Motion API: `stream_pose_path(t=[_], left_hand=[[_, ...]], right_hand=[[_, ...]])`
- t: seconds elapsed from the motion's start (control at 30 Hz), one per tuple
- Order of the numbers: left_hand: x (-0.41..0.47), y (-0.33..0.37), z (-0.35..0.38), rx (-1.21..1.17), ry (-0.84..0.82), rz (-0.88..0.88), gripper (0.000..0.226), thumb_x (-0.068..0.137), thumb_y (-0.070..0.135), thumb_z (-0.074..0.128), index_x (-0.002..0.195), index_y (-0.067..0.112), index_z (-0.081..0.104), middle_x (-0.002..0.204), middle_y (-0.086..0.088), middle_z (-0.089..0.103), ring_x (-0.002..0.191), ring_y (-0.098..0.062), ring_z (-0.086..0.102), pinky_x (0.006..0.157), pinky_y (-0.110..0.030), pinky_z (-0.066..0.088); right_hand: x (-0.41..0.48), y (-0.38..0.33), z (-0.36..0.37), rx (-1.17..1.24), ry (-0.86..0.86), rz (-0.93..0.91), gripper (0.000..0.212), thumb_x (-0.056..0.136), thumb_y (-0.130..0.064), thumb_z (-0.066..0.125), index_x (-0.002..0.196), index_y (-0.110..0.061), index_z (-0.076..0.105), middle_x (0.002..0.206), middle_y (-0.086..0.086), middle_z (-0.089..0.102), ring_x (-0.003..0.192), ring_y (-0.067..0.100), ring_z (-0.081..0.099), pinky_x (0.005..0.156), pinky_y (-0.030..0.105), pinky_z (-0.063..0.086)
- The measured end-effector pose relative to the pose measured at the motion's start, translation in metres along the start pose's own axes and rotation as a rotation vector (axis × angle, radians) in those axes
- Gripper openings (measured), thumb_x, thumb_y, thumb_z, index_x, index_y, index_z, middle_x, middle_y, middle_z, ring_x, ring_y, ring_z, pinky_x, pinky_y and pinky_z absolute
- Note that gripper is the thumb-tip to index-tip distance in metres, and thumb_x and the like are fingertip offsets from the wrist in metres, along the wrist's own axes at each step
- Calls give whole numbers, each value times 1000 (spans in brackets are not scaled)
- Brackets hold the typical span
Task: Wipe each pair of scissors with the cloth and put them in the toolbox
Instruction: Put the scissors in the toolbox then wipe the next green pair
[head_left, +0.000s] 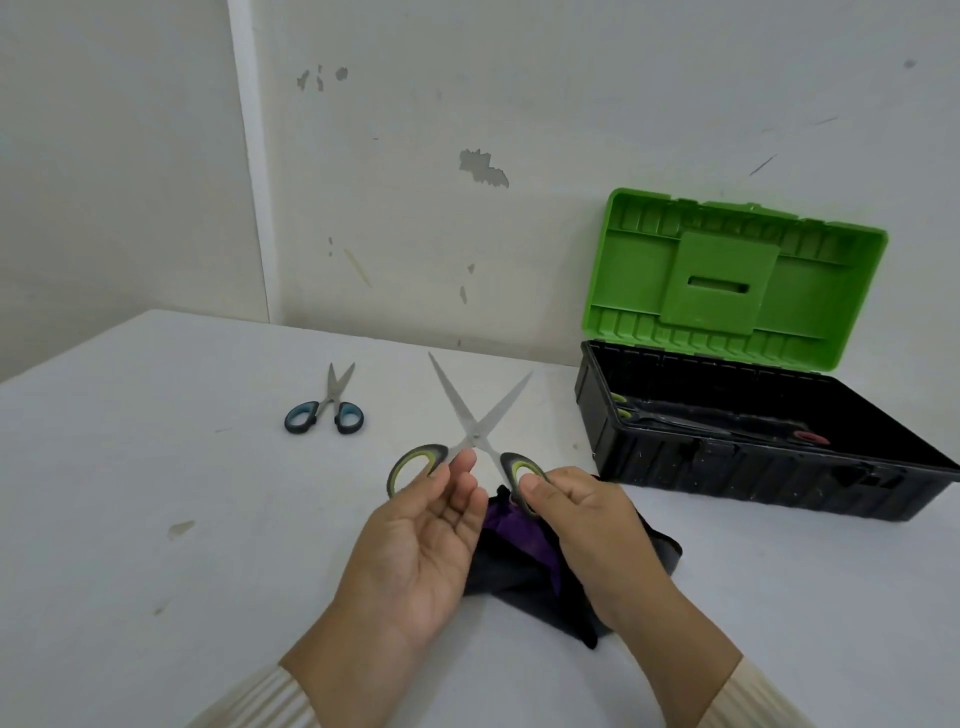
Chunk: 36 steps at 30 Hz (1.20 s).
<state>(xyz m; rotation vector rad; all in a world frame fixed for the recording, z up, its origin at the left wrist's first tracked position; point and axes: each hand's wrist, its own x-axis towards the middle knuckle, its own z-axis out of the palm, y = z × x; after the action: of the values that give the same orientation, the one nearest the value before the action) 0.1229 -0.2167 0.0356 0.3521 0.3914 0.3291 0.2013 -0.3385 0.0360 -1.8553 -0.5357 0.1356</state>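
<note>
Here, in the head view, the toolbox (727, 467) stands open at the back right of the counter (156, 493). Its green lid (737, 280) leans back toward the wall, probably so that each finished pair can go straight in. Inside it, green handle loops (621, 400) show at the left end and a red loop (805, 438) toward the right, so some pairs seem to be stowed already.

Just left of the toolbox and nearer the person, both hands hold the green-handled scissors (474, 434) above the counter. The blades are spread wide in an X and point away from the body. The left hand (415, 540), palm up, pinches the left handle close to the pivot between thumb and fingers (467, 460). The right hand (587, 525) grips the right loop, with the thumb laid over it and the other fingers curled beneath. Spreading the blades like this looks meant to expose their inner faces for wiping.

The dark cloth (519, 551), with a purple fold showing, lies bunched on the counter directly under the hands, left of the toolbox's front corner. I cannot tell whether either hand touches it.

Farther left of the toolbox, the blue-handled scissors (324, 410) lie flat on the counter, slightly open and well apart from the hands. They appear to be waiting their turn.
</note>
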Motion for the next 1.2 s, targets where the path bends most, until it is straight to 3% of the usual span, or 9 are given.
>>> stream_pose_path(t=[0.1, 0.23, 0.5, 0.63, 0.8, 0.9, 1.0, 1.1, 1.2], left_hand=[[2, -6, 0, 44, 60, 26, 13, 91, 14, 56, 88, 5, 65, 73, -6, 73, 77, -16, 62, 72, -28, 52], [5, -7, 0, 128, 74, 41, 17, 93, 21, 55, 92, 7, 65, 85, -5, 69, 85, -18, 65, 74, -30, 50], [12, 5, -3, 234, 58, 77, 20, 97, 23, 49, 100, 8, 61, 83, -9, 72, 76, -22, 67, 68, -34, 56], [12, 19, -1, 346, 143, 169, 18, 98, 25, 48, 95, 9, 56, 70, -7, 62, 61, -20, 67, 61, -34, 58], [8, 18, -4, 789, 87, 153, 14, 96, 16, 51, 87, 7, 57, 71, -8, 61, 55, -19, 61, 50, -31, 52], [7, 11, -6, 1006, 29, 145, 14, 93, 13, 54, 83, 4, 56, 71, -7, 64, 52, -19, 60, 49, -31, 51], [3, 3, -5, 1077, -2, 151, 15, 92, 13, 56, 81, 3, 55, 67, -8, 63, 46, -17, 58, 45, -27, 48], [0, -1, -4, 1090, -18, 189, 14, 91, 6, 54, 77, 4, 55, 63, -10, 61, 45, -20, 57, 41, -26, 44], [-1, -1, -4, 1082, -35, 207, 15, 90, 3, 54, 75, 4, 55, 60, -8, 60, 44, -20, 56, 39, -25, 43]], right_hand=[[-4, 0, 8, -46, -36, -11, 42, 86, -32, 60, 58, -2, 48, 67, -1, 48, 59, 10, 43, 60, 21, 38], [-4, 1, 12, -124, -70, -36, 43, 88, -33, 57, 60, -2, 47, 68, 1, 47, 62, 12, 43, 62, 25, 38], [-7, 0, 11, -235, -156, -130, 43, 87, -36, 56, 67, 2, 57, 76, 9, 54, 71, 17, 52, 70, 26, 42], [9, 4, -17, -96, 55, -77, 16, 78, -22, 70, 63, -19, 68, 86, 4, 62, 79, 11, 59, 76, 19, 44], [24, 14, -49, 128, 294, -13, 26, 78, -5, 68, 75, -31, 71, 102, 13, 66, 83, 19, 62, 77, 33, 52], [17, -1, -49, 1, 325, -138, 31, 79, -2, 64, 78, -32, 69, 99, -1, 66, 91, 9, 61, 90, 30, 49], [2, -17, -27, -304, 175, -389, 29, 77, 3, 63, 86, -23, 71, 89, -20, 61, 89, -12, 54, 87, 3, 36], [-9, -15, 1, -543, -114, -462, 25, 84, -3, 57, 104, -14, 67, 99, -6, 62, 94, 3, 54, 84, 8, 37], [0, -8, 1, -583, -30, -475, 22, 85, -7, 57, 102, -13, 69, 98, 1, 58, 89, 15, 57, 77, 17, 42]])
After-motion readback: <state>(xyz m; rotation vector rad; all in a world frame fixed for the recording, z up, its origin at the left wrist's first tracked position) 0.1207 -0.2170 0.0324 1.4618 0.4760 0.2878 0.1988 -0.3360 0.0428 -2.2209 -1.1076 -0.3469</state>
